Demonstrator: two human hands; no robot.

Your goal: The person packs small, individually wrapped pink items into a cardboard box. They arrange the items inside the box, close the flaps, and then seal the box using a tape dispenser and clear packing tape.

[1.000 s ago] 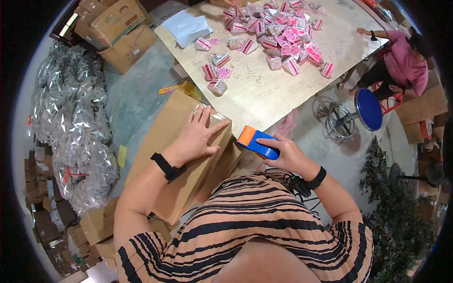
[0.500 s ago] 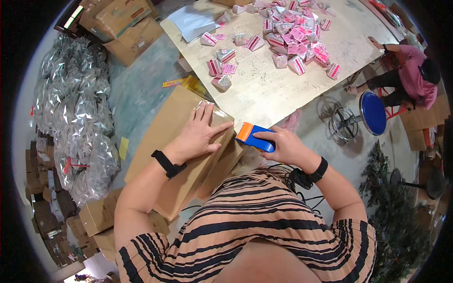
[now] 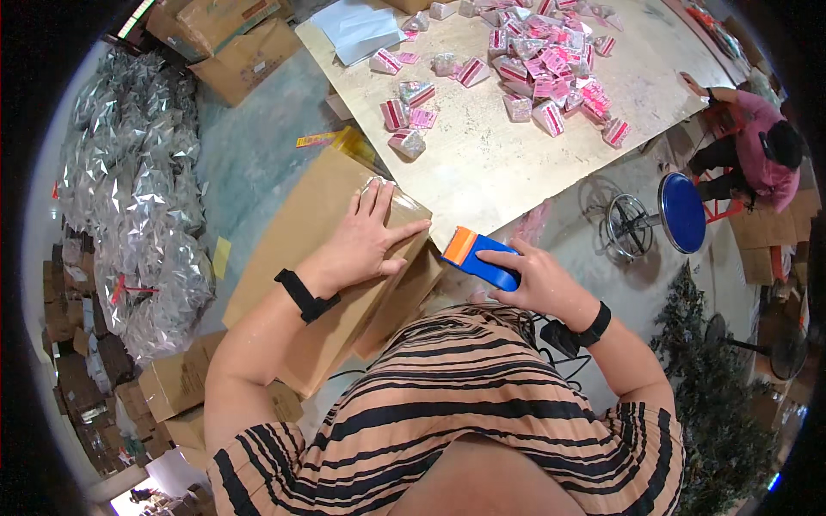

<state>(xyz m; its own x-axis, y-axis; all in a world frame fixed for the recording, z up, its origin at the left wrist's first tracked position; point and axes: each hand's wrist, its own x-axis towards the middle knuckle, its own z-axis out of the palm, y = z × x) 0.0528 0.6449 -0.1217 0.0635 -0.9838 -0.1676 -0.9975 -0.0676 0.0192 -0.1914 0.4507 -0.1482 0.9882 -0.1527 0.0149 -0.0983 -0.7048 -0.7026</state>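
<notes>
A long brown cardboard box (image 3: 301, 249) stands in front of me, its top flaps closed. My left hand (image 3: 366, 241) lies flat on the box's far corner, fingers spread, a black band on the wrist. My right hand (image 3: 538, 279) grips a blue tape dispenser with an orange end (image 3: 477, 255), held just right of the box's corner, close to the left hand's thumb.
A pale wooden table (image 3: 508, 163) behind the box carries several pink and silver packets (image 3: 542, 77) and white sheets. Silver foil bags (image 3: 138, 198) pile on the left. Cardboard boxes (image 3: 232, 43) lie around. Another person in pink (image 3: 757, 146) sits by a blue stool (image 3: 684, 211) at right.
My view has shifted slightly; the dispenser stays beside the box corner and my left hand keeps pressing on the box top.
</notes>
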